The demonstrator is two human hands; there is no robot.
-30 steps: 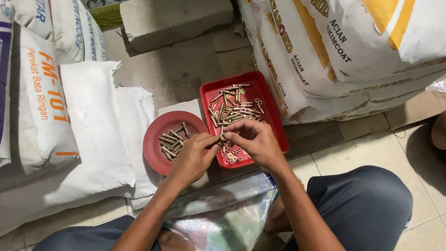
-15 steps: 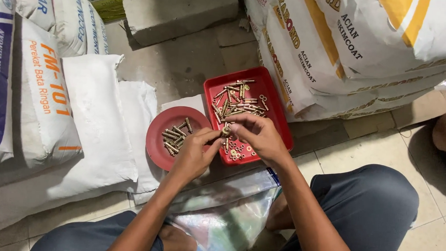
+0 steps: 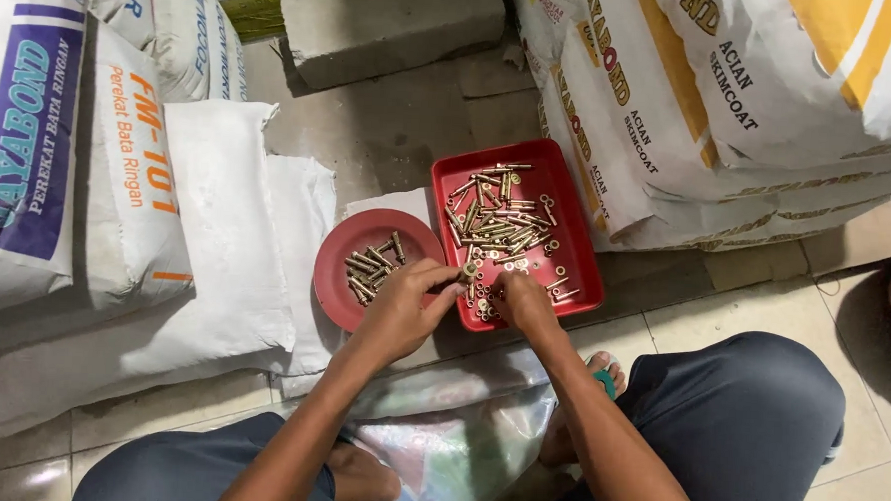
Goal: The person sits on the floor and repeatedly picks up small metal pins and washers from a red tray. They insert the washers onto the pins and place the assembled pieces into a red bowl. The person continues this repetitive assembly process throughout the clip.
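Nearest the camera, between the person's bent knees, a clear plastic bag point(image 3: 457, 451) lies flat on the tiled floor point(image 3: 764, 304), close enough to be within easy reach of both arms. Just beyond it the two hands meet over the near edge of the trays. The left hand point(image 3: 403, 314) pinches a small brass bolt point(image 3: 468, 272) between thumb and fingertips, holding it up off the tray, seemingly so the other hand can work on it. The right hand point(image 3: 523, 302) has its fingers curled and bunched just beside the bolt; whether they grip a small part of their own I cannot tell, as the knuckles hide the tips.

Under the left hand sits one round red dish point(image 3: 350, 251) with a small cluster of bolts, perhaps ten, too crowded to count surely. Touching its right side is one rectangular red tray point(image 3: 575, 256), holding a far larger loose heap of bolts, nuts and washers, several dozen pieces at a guess. The two containers appear to keep one lot apart from the other.

Farther off, stacked white sacks point(image 3: 89, 165) flank both sides, and one grey concrete block point(image 3: 390, 23) lies at the back.
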